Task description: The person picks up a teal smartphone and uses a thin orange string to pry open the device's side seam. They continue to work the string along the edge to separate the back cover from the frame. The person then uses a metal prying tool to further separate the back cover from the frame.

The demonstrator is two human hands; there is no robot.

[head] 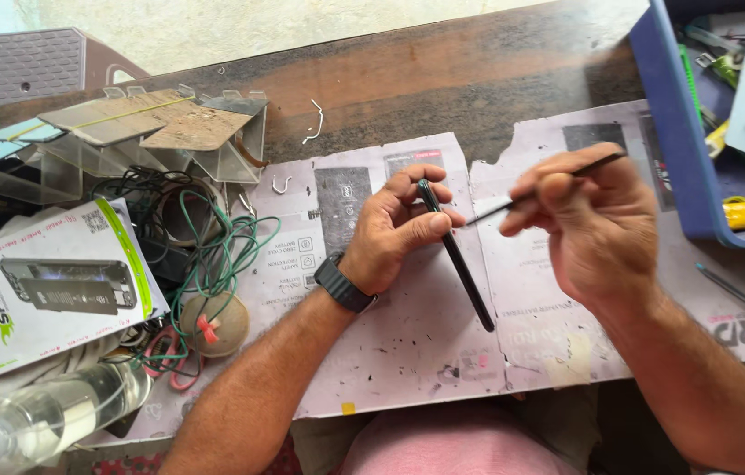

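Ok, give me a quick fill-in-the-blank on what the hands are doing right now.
1. The left hand holds a thin black phone on its ____.
2. The right hand pinches a slim black ____, its tip at the phone.
3. The left wrist wears a black ____.
4. The tray at the right is ____.

Missing: edge; tool; watch; blue

one head-worn camera looks steeply down from close above the counter, facing twelve o'clock, forearms entering from six o'clock.
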